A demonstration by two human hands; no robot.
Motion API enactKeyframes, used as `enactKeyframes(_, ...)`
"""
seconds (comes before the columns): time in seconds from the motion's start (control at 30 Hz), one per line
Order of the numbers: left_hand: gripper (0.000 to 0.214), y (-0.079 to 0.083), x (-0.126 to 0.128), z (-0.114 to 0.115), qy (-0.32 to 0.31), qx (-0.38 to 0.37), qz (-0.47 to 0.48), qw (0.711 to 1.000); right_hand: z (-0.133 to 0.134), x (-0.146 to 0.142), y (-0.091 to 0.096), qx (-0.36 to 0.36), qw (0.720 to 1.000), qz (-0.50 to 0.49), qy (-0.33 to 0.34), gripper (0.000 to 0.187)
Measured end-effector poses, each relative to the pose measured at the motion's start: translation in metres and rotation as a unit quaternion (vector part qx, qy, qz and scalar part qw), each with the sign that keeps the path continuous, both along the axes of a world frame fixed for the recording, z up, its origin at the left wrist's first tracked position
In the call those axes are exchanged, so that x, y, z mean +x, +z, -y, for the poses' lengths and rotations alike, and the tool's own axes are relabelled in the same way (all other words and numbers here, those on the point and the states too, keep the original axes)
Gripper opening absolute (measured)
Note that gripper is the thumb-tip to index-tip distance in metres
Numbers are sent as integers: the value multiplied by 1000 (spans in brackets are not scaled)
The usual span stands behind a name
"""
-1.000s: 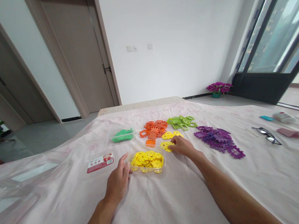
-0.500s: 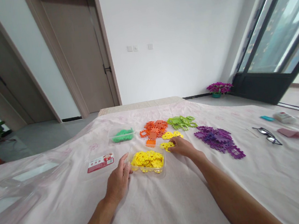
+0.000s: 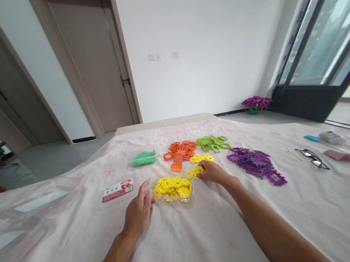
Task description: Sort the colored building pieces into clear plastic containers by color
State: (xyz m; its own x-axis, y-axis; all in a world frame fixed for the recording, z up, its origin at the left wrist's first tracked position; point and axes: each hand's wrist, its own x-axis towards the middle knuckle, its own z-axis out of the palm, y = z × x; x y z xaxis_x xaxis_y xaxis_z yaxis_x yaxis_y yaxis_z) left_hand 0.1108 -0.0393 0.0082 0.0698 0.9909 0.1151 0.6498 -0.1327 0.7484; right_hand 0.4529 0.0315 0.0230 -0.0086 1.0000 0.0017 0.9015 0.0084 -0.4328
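Note:
A clear plastic box (image 3: pixel 188 203) in front of me holds a heap of yellow flower-shaped building pieces (image 3: pixel 172 187). My left hand (image 3: pixel 139 205) is closed on the box's left side, thumb over the rim. My right hand (image 3: pixel 210 172) is closed on a few yellow flower-shaped pieces (image 3: pixel 193 172) by the box's far right corner; its fingertips are partly hidden. Just behind this hand, more yellow pieces (image 3: pixel 201 158) lie on the cloth.
Beyond the box are piles of orange pieces (image 3: pixel 180 150), light green pieces (image 3: pixel 211 143) and purple pieces (image 3: pixel 255 163). A clear box with green pieces (image 3: pixel 143 158) stands back left. A labelled clear lid (image 3: pixel 117 190) lies left; eyeglasses (image 3: pixel 314 158) lie right.
My right hand has shifted slightly left, bringing the yellow pieces in its fingers closer to the box's corner. My left hand stays on the box.

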Motion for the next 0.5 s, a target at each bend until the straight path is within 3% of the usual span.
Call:
enactKeyframes(0.17,57,-3,-1,1,-1,2,-1,1000,0,0,0,-11,999,-6,31,31)
enactKeyframes(0.5,58,0,0,0,4,-2,4,1000,4,-4,6,-22,999,19,22,31)
